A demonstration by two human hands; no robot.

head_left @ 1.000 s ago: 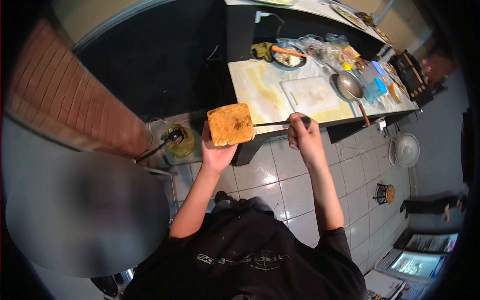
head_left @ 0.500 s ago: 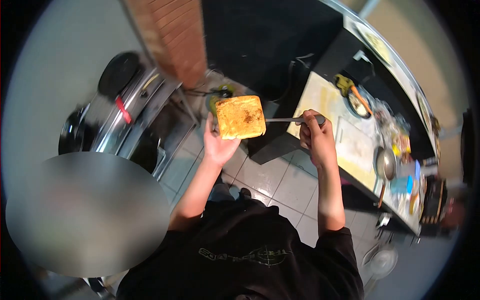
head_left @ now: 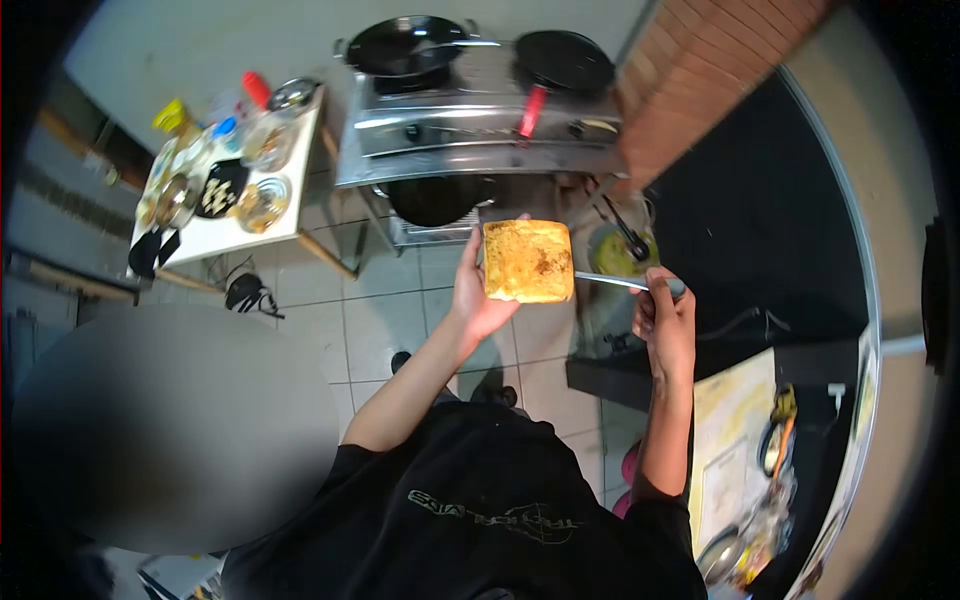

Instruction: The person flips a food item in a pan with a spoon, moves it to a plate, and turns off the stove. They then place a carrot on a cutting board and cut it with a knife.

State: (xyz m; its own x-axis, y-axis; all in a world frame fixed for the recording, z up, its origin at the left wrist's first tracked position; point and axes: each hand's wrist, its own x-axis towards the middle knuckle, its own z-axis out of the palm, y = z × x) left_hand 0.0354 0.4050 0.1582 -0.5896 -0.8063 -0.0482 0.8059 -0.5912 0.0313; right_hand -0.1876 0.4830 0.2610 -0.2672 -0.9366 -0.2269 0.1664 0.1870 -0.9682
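A left hand [head_left: 476, 308] spreads beneath browned bread [head_left: 528, 262]; the right hand [head_left: 672, 330] pinches a utensil [head_left: 612, 281]. Uneven tilting could drop the bread.

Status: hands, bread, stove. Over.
Left hand under browned bread. Right hand gripping utensil, far end hidden. Wok, flat pan on stove ahead.

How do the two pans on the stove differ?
The left pan looks deep and glossy, while the right pan looks shallower and duller. The left pan has small side handles; the right pan has one long red handle pointing toward the stove's front. Both are dark and round.
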